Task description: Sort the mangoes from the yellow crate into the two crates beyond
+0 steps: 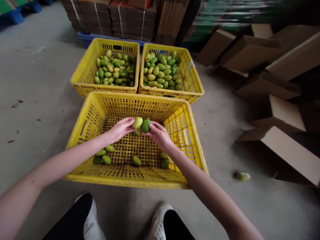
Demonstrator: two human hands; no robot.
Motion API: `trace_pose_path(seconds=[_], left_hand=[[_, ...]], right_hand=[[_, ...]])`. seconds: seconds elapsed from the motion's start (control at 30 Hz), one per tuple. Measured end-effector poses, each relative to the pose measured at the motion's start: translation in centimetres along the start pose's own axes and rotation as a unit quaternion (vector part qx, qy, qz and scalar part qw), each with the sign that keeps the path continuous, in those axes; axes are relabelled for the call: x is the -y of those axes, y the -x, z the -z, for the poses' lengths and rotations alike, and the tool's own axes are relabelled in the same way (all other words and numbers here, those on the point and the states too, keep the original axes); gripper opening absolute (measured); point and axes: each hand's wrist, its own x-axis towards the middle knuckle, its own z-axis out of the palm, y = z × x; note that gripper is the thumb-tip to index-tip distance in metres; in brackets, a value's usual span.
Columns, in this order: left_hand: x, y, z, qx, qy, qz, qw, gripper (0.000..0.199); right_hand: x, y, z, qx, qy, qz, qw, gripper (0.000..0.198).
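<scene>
The left grip [122, 128] pinches a yellow-green fruit [137, 122] between thumb and fingers; the right grip [160, 135] grasps a dark green fruit [145, 125]. Both fruits are side by side over the front crate [125, 180]; whether they touch is hard to tell. Just beneath, a lower fruit [136, 132] is partly hidden. A cluster of green fruits [106, 160] lies at the crate's left, a single fruit [136, 160] near the middle, and two more at the right, partly behind the right forearm [192, 166]. Both forearms cross the near rim.

Beyond stand the left rear crate [82, 71] and right rear crate [193, 78], holding many green and yellowish fruits. A pale patch [191, 64] on the latter is too small to read. Right, a blurred fruit [242, 175] lies on the floor [220, 140] near cardboard boxes [291, 153], some cut off by the frame. Behind, strapped cardboard stacks [87, 20] run out of view.
</scene>
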Motion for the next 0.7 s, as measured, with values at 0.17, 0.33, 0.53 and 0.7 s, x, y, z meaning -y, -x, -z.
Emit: trace_pose_path(seconds=[0.17, 0.33, 0.53, 0.7], left_hand=[[0.3, -0.2, 0.2, -0.01, 0.009, 0.001, 1.0, 0.011], [0.1, -0.1, 0.5, 0.042, -0.046, 0.017, 0.998, 0.017], [0.4, -0.5, 0.7, 0.023, -0.079, 0.037, 0.996, 0.014], [1.1, -0.7, 0.6, 0.078, -0.103, 0.069, 0.989, 0.02]], right_hand=[[0.1, 0.0, -0.1, 0.018, 0.0, -0.012, 1.0, 0.035], [-0.2, -0.2, 0.2, 0.022, -0.006, -0.012, 1.0, 0.035], [-0.4, -0.4, 0.1, 0.003, -0.013, -0.018, 1.0, 0.031], [-0.3, -0.5, 0.0, 0.056, 0.038, -0.052, 0.996, 0.038]])
